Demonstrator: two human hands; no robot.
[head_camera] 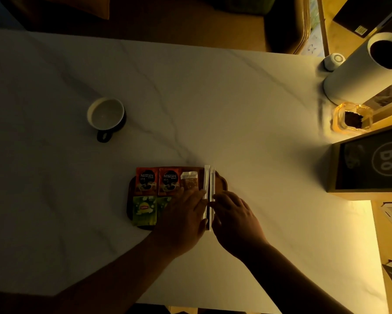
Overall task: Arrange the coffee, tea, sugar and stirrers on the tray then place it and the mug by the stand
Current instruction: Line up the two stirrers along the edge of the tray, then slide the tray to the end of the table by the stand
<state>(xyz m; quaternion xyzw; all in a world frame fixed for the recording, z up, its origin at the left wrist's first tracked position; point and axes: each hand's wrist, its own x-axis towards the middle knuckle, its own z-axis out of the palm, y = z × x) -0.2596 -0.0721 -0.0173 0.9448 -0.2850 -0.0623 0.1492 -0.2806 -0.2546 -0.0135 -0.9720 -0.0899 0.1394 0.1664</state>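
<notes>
The pale worktop point(190, 87) looks like polished marble, smooth with faint grey veins and a soft sheen. The dark brown tray point(221, 181) appears wooden, with a low-gloss finish. The two red coffee sachets point(157, 181) and the green tea sachet point(144, 210) look like glossy printed foil or plastic film. The two long white stirrer sleeves point(206, 177) look like matt paper. The white mug point(106, 113) appears to be glazed ceramic, smooth and shiny inside. The amber ashtray point(352, 116) looks like clear glossy glass.
</notes>
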